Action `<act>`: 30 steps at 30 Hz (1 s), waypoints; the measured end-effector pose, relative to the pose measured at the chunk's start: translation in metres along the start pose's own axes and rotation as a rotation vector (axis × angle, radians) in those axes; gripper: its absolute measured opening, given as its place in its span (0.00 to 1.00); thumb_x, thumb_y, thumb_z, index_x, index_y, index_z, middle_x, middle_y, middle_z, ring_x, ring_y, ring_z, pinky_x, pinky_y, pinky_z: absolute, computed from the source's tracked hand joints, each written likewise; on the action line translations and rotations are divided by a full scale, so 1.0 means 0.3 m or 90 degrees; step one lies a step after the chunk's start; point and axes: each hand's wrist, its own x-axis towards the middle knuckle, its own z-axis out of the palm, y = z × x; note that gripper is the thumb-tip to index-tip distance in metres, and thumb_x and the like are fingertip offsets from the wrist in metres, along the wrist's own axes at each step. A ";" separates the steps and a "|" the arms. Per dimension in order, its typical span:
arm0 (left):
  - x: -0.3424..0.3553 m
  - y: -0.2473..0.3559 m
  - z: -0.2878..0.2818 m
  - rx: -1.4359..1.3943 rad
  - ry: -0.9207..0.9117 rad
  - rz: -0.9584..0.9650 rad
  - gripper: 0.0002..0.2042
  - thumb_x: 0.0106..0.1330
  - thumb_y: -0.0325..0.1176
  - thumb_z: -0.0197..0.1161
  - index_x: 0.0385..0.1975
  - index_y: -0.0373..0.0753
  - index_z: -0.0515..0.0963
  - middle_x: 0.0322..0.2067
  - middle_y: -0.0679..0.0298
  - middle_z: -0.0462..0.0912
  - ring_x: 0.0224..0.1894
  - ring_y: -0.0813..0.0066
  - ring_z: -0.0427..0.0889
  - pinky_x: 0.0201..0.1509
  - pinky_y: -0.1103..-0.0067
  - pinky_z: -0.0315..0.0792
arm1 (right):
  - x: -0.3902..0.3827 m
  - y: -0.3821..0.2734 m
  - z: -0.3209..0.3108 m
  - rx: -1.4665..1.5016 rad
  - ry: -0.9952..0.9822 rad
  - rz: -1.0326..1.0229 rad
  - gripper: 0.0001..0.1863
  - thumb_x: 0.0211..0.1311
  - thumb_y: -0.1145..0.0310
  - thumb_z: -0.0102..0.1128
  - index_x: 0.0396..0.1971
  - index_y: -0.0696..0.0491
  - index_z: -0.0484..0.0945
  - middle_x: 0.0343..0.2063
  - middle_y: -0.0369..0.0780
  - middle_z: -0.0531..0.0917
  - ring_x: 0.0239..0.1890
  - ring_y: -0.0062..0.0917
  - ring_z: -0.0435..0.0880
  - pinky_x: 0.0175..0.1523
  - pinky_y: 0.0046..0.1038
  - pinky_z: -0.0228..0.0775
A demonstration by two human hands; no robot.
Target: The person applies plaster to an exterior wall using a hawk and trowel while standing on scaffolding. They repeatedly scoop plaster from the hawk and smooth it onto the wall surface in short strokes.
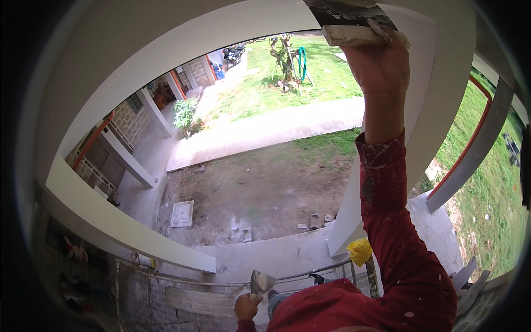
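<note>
Sunlight brightens the lawn [334, 83] around the tree [286, 62]. Left of the tree stands a block wall [134, 119]; in front of the tree, a pale walkway [276, 127] borders bare earth [260, 185].

The right grip [384, 63], raised high in a paint-flecked red sleeve [384, 182], clasps the pale handle of a wide trowel [345, 36], its dark blade above the fingers. Well below and to the left, the left grip [247, 306] holds a putty knife [261, 282], blade up. Right of that grip hangs a yellow bundle [359, 252]. Left of the right grip, farther off, a tree [283, 58] stands on sunlit lawn [332, 61].
</note>
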 end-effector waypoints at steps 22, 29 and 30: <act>0.452 0.547 -1.053 -0.221 0.340 0.021 0.12 0.56 0.33 0.77 0.37 0.39 0.85 0.28 0.53 0.87 0.34 0.50 0.88 0.38 0.66 0.77 | -1.018 0.077 -0.206 -1.012 -0.635 0.153 0.35 0.63 0.72 0.69 0.72 0.40 0.75 0.75 0.36 0.72 0.78 0.36 0.67 0.83 0.54 0.45; 0.369 0.535 -1.052 -0.369 0.410 0.055 0.11 0.59 0.34 0.77 0.35 0.37 0.83 0.27 0.50 0.86 0.32 0.47 0.87 0.35 0.64 0.78 | -0.834 0.077 -0.490 -1.055 -0.407 0.205 0.30 0.62 0.81 0.70 0.65 0.50 0.79 0.63 0.45 0.82 0.70 0.37 0.78 0.78 0.48 0.64; 0.368 0.526 -1.051 -0.353 0.408 0.027 0.11 0.59 0.33 0.78 0.35 0.37 0.84 0.28 0.51 0.87 0.32 0.48 0.88 0.36 0.65 0.78 | -0.740 0.080 -0.510 -0.985 -0.139 0.351 0.26 0.63 0.83 0.67 0.61 0.54 0.79 0.58 0.45 0.83 0.65 0.34 0.81 0.74 0.43 0.70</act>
